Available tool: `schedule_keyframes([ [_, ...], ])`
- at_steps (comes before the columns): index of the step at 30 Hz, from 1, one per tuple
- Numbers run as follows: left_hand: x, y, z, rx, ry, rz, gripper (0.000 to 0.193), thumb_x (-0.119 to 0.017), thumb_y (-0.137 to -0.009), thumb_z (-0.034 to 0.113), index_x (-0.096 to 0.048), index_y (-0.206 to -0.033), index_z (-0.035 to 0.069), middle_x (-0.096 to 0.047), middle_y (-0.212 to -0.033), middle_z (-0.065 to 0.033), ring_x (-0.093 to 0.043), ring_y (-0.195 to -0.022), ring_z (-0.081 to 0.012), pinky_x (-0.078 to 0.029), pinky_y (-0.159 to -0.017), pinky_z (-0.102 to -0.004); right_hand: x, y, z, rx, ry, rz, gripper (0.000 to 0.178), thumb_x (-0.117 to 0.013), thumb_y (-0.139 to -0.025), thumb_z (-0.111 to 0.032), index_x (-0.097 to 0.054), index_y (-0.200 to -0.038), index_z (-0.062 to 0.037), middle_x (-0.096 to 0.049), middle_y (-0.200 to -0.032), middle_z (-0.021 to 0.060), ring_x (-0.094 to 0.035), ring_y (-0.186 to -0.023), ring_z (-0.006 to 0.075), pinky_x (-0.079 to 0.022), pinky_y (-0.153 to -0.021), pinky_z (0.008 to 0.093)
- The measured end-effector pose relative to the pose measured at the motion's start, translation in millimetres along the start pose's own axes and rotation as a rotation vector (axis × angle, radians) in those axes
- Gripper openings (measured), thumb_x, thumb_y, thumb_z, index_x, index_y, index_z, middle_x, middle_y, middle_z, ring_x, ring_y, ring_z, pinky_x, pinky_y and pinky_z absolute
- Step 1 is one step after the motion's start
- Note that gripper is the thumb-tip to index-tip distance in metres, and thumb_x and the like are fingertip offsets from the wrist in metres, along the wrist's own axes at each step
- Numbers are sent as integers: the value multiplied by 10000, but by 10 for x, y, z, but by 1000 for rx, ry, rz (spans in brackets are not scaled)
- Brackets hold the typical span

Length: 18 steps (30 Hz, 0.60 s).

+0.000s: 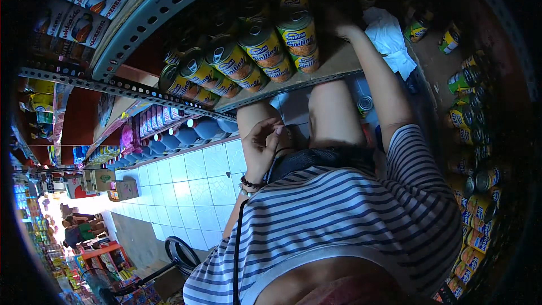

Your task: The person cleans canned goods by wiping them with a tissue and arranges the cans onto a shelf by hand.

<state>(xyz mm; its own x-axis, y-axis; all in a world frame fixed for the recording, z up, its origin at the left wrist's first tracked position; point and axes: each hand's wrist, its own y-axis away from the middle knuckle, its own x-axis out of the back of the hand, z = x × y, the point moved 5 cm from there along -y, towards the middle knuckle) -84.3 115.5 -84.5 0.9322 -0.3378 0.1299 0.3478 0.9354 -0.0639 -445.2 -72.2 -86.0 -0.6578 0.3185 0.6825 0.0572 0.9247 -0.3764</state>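
Observation:
My left hand rests over my lap with its fingers curled toward the thumb, and I see nothing in it. My right arm reaches onto the shelf, where my right hand lies in deep shadow, its fingers hidden. Left of that hand stand yellow and green food cans, upright and stacked two high in rows along the shelf's front. A crumpled white cloth lies just right of my right forearm.
Perforated metal bars edge the shelves. White and red cans fill a shelf at upper left. Many more cans line the right side. One can stands low beside my knee. Further off, a person sits by a doorway.

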Motion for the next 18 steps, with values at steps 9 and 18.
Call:
schedule_keyframes([
  [9,9,-24,26,6,1,-8,281,-661,-899,17,-594,-1157,-74,-669,-1098,-132,-659,-989,-177,-504,-900,-282,-302,-126,324,33,-77,-1,682,-695,-828,-128,-384,-1429,-38,-445,-1428,203,-417,-1328,333,-326,-1130,403],
  [18,-154,-114,59,-3,-27,-68,258,-657,-899,5,-611,-1144,-61,-676,-1085,-104,-651,-984,-151,-499,-891,-264,-308,-76,821,93,153,104,647,-682,-867,-261,-413,-1413,-40,-461,-1408,216,-430,-1313,351,-345,-1111,389],
])
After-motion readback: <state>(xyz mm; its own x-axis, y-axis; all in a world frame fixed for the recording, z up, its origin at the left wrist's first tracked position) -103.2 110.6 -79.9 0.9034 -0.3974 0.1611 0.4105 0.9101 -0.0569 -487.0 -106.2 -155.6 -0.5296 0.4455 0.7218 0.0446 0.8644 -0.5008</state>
